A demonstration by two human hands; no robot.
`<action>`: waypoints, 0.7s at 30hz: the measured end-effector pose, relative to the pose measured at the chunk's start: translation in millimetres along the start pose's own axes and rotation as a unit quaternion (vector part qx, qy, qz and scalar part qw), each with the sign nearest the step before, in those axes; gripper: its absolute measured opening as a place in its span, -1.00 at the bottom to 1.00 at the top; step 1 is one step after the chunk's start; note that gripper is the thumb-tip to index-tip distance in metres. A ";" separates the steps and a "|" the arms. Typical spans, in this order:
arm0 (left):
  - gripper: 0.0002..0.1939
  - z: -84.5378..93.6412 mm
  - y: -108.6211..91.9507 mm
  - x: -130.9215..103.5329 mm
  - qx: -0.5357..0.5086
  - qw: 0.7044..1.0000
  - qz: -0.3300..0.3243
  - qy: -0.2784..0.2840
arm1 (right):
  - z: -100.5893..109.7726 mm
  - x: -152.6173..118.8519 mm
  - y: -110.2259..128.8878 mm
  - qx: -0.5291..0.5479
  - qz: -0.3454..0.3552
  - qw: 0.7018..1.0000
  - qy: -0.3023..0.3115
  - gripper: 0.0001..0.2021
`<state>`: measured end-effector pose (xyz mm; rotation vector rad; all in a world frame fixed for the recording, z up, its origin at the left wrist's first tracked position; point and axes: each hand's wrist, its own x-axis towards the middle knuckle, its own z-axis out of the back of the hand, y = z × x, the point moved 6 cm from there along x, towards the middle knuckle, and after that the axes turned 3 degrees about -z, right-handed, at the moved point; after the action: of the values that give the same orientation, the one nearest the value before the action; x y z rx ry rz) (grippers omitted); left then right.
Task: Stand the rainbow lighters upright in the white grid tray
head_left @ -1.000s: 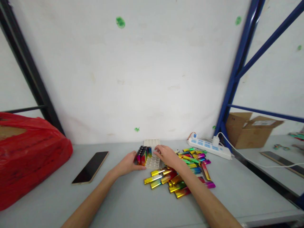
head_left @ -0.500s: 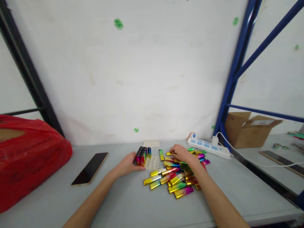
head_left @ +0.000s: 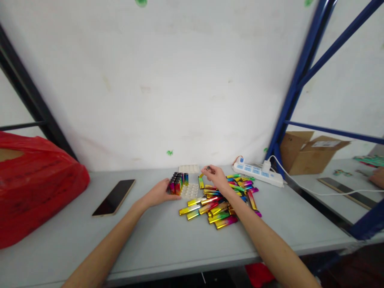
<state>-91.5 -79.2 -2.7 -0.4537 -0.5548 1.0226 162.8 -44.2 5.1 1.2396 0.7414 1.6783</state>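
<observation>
My left hand point(head_left: 159, 193) is curled round the left end of a white tray point(head_left: 190, 191), its thumb along the front. Several shiny lighters point(head_left: 177, 185) stand upright in that end, dark ends up; empty sockets show to their right. My right hand point(head_left: 214, 176) is raised just right of the tray, fingers pinched on a lighter point(head_left: 202, 175) that hangs tilted, partly hidden by the fingers. Under and right of this forearm lies a loose pile of lighters point(head_left: 219, 208) in gold, red, green, blue and purple. Another green-yellow lighter point(head_left: 201, 183) is close to the tray's right side.
A second white tray point(head_left: 188, 169) lies by the wall. A phone point(head_left: 114, 198) and a red plastic bag point(head_left: 39, 188) are on the left. A power strip point(head_left: 259, 175) with a white cable, a cardboard box point(head_left: 309, 154) and a blue rack post point(head_left: 295, 88) stand right.
My right hand has moved left from the pile towards the tray, now with a lighter in its fingers. My left hand keeps its place at the tray. The camera view has tilted down.
</observation>
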 end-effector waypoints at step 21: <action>-0.29 -0.9 0.7 1.5 0.080 0.997 -0.004 0.012 | -45.3 -30.6 21.5 0.193 -0.194 0.958 0.090 -0.49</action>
<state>-90.7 -77.6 -3.5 -0.3218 -0.4494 1.0439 116.3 -79.1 -3.5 1.1116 1.3794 1.3674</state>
